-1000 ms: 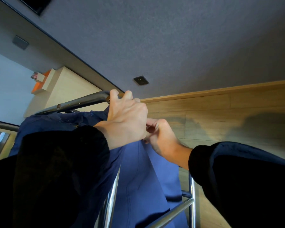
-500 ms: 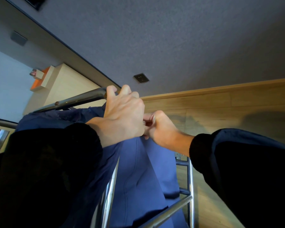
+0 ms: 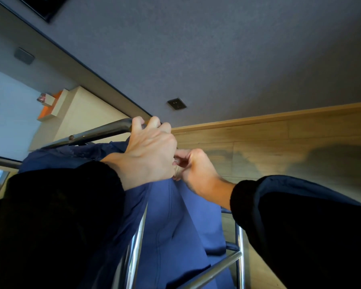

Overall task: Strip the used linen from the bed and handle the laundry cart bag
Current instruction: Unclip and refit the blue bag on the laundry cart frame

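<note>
A navy blue laundry bag [image 3: 175, 226] hangs inside the chrome cart frame [image 3: 100, 132]. My left hand [image 3: 150, 151] grips the top rail at the frame's corner, fingers curled over the tube. Right beside it, touching it, my right hand [image 3: 198, 170] pinches the upper corner of the bag's fabric with curled fingers. What sits between those fingertips is hidden by my left hand. Both forearms are in dark sleeves. No bed or bed linen shows in this view.
Lower chrome bars [image 3: 217, 268] and an upright [image 3: 240, 247] of the cart stand at the bottom right. Behind are a grey wall with a socket [image 3: 176, 103], a wood-look floor [image 3: 279, 142] and a beige cabinet [image 3: 86, 115] with an orange item [image 3: 48, 110].
Both hands stay at the same corner of the cart. My right hand's fingers have shifted slightly on the bag's corner, and the view has moved a little.
</note>
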